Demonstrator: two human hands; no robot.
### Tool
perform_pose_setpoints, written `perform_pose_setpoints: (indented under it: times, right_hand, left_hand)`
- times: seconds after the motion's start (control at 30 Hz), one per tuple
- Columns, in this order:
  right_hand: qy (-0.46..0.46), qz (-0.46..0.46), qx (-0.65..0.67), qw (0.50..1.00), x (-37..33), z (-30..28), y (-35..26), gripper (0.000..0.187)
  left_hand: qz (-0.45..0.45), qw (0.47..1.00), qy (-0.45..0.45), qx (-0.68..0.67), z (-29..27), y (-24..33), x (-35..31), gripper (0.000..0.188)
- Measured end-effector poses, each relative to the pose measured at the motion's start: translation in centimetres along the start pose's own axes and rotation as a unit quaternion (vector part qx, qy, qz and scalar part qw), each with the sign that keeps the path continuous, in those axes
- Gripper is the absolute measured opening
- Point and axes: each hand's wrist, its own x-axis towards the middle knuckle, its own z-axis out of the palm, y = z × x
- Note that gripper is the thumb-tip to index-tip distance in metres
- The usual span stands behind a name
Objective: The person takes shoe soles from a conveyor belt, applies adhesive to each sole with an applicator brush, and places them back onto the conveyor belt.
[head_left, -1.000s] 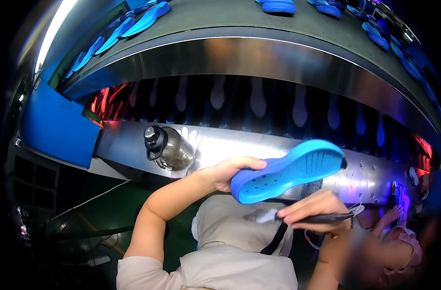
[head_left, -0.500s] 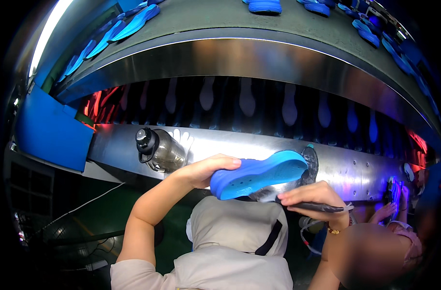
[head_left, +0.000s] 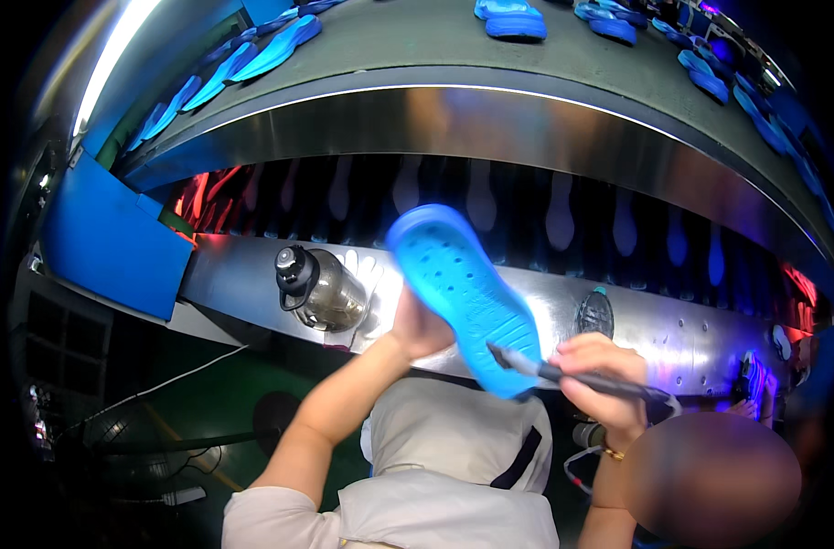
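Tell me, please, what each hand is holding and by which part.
The left hand holds a blue shoe sole by its left edge, about midway along; the right hand holds a brush by its dark handle.

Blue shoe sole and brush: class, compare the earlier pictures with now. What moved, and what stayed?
The shoe sole has swung: its holed end, earlier at the left, now points up and left, the other end down and right. The brush has gone from below the sole to over its lower part. Unchanged: left hand holding the sole, right hand the brush, bottle on the metal shelf.
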Motion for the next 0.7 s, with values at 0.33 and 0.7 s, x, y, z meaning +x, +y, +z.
perform_pose_setpoints:
  times: [0.33,0.7]
  right_hand:
    - [-0.090,-0.077,-0.204,0.972,-0.5,4.7,0.9,0.013]
    - [-0.135,-0.035,-0.026,0.990,0.0,3.9,-1.5,0.017]
  left_hand:
    - [-0.033,0.998,0.040,0.031,0.6,-3.3,1.1,0.087]
    - [0.021,0.999,-0.044,0.001,3.9,-1.8,-0.1,0.084]
